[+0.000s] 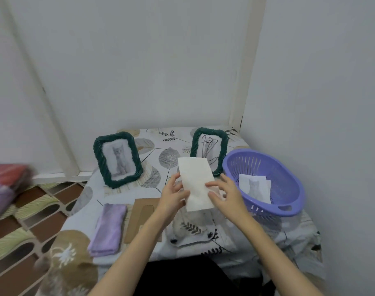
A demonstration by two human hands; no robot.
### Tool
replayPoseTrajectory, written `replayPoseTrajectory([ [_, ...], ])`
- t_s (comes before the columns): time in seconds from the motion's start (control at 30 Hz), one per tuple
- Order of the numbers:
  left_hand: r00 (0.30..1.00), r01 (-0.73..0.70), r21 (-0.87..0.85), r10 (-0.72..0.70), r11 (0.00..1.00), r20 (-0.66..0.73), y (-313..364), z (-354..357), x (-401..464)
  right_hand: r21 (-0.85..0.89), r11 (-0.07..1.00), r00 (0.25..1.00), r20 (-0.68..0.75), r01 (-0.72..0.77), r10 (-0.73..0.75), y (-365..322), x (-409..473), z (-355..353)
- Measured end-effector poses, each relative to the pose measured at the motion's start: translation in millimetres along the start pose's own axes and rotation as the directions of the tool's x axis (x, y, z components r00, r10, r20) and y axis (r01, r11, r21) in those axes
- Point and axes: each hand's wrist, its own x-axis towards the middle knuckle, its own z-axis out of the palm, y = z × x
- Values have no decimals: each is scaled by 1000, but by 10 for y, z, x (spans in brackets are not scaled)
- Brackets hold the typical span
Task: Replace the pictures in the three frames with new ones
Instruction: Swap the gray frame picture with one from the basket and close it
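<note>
Your two forearms reach up from the bottom edge, and between your hands you hold a blank white sheet [196,184] raised above the leaf-patterned tablecloth [161,144]. Your left hand [173,195] grips its left edge, thumb curled onto the face; your right hand [227,192] pinches its right edge, fingertips lying across the paper. Under your left forearm a brown cardboard backing [142,212] lies flat, with a folded lilac cloth [108,227] just to its left. Beyond the sheet stand two green woven frames: the left frame [118,159] shows a grey cat picture, the right frame [210,149] shows a scribble and is partly hidden by the sheet. Beside your right hand sits a purple basket [289,174] holding cat prints [254,188].
</note>
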Motion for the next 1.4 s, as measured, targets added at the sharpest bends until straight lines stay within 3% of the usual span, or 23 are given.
replayPoseTrajectory([
  [0.07,1000,11,12,-11,1000,-9,14,-167,-29,176,982,997,44,-74,67,-33,7,52],
  [0.13,999,17,109,-11,994,-52,-16,-310,-46,212,968,989,82,-137,122,-37,11,115],
  [0.3,995,-10,499,58,866,-80,-241,-511,-53,30,978,974,99,-207,203,51,12,316],
  [0.4,999,-20,701,45,713,-17,-360,-583,-47,-92,974,968,129,-206,217,91,-5,373],
  [0.6,998,-45,889,-18,456,60,-442,-665,-89,-259,957,963,195,-133,186,203,-36,436],
  [0.7,998,-55,919,-13,391,65,-444,-675,-90,-350,933,957,234,-82,172,236,-35,447],
  [0.87,998,-36,939,-40,342,53,-444,-684,-91,-363,930,950,264,-63,167,264,-54,441],
  [1.07,997,24,913,-74,407,7,-457,-682,-85,-315,937,951,209,-153,226,241,21,365],
  [1.4,998,32,933,-62,359,-11,-467,-643,-124,-321,931,945,209,-175,250,229,-12,390],
])
